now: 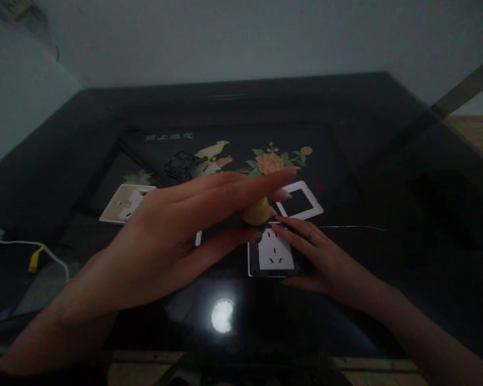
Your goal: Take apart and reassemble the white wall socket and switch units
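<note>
My left hand (177,236) is raised over the dark table, its fingers stretched out to the right, with a small yellow rounded object (256,212) pinched between thumb and fingers; it looks like a tool handle. Just below it lies a white wall socket (274,252) in a dark frame. My right hand (317,257) rests flat on the socket's right edge, fingers spread, a ring on one finger.
A white frame plate (300,200) lies behind the socket. A white socket cover (125,203) and a black socket module (181,163) lie at the left. A white cable with a yellow plug (36,257) runs along the left edge. The glossy table (386,177) has a flower print.
</note>
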Tool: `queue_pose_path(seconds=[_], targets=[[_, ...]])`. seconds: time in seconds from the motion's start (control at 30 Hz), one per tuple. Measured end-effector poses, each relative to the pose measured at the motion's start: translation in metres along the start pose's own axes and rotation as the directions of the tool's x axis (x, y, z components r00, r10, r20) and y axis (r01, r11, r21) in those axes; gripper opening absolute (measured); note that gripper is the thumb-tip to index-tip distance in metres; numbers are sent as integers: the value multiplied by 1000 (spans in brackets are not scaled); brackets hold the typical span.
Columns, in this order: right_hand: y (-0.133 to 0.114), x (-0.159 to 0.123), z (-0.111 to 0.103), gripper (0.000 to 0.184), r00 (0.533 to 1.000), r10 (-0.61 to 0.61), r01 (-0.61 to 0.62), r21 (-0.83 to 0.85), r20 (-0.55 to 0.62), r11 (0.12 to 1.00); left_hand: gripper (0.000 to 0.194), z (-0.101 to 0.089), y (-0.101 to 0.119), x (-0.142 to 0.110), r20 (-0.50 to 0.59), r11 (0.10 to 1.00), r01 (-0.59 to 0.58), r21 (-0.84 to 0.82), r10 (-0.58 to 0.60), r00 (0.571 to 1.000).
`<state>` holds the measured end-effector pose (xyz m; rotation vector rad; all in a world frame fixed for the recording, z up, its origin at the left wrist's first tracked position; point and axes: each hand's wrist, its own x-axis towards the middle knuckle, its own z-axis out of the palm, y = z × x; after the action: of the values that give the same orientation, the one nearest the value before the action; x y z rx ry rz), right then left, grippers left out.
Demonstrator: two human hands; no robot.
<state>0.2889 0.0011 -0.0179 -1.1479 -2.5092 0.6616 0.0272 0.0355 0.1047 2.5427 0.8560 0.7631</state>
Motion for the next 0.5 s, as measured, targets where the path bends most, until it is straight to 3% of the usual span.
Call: queue_pose_path(seconds=[0.17,0.23,0.33,0.4,0.5], targets=[[1,1,1,86,1000,-26,26,-13,-11,1000,35,14,-3,2,-210,980,-94,175,131,969],[1,1,2,86,1000,-27,27,-19,-12,999,42,12,-3,1,-173,988,-77,132,99,980],[0,0,1,86,1000,-19,19,-24,-8,1000,59,1,-1,-4,26,999,35,-28,-35,999],[0,-1,1,87,1000,-21,21,-26,-8,999,60,-6,1,-5,122,994,66,-83,-56,991],[0,-2,0,89,1000,-20,20,-30,-8,999,51,-4,0,-3,81,999,44,1,-44,996]])
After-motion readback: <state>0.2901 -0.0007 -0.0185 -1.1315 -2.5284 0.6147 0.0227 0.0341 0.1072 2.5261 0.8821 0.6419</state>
